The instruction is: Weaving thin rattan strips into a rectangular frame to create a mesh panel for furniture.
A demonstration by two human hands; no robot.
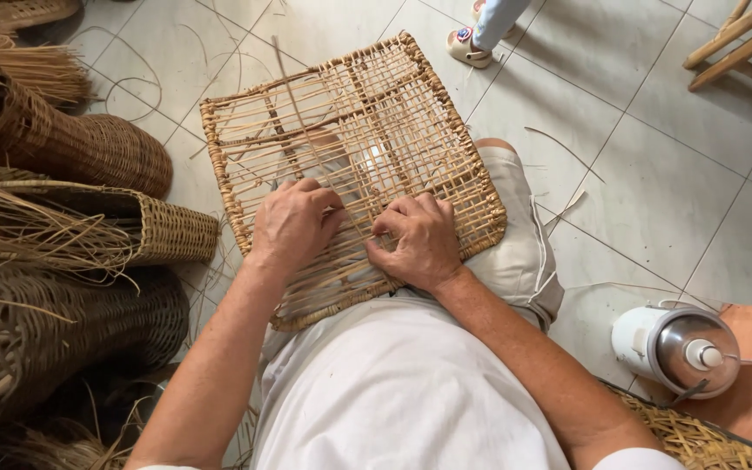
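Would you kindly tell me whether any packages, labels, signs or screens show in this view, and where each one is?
None show in this view.
Nearest to one: a white and steel electric pot on the floor at lower right, with no label that can be made out.
The left hand and right hand rest on an unmarked square woven rattan panel across the lap.
The woven baskets at left are bare too.

A home basket-weaving workshop is suggested: woven baskets [89,144] and bundles of cane strips [28,231] are stacked on a tiled floor [654,174], beside a small kettle [676,348].
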